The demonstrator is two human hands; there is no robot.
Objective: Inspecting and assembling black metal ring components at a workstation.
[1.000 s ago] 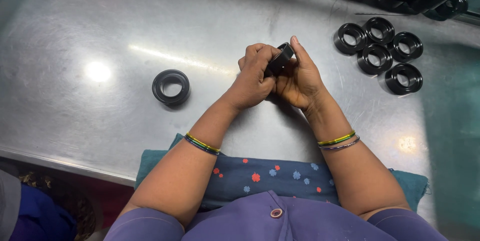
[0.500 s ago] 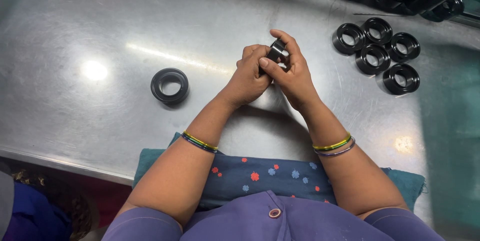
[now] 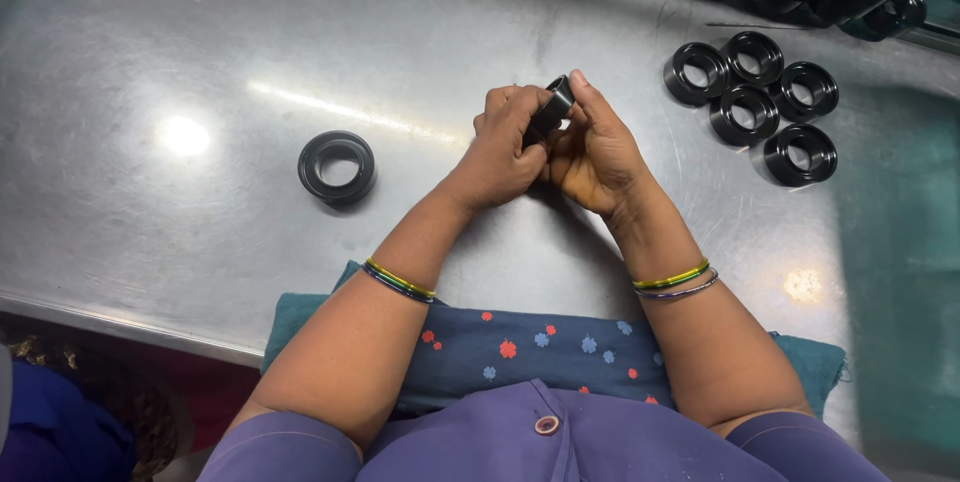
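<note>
Black ring [image 3: 553, 108] between both hands

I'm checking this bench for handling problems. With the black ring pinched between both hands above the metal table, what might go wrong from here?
1. The black ring is held only by the fingertips of the left hand and right hand; it may slip onto the metal table and roll.
2. The five rings lie close to the right; a wide elbow move might scatter them.
3. The single ring lies loose on the left and might get knocked.
</note>
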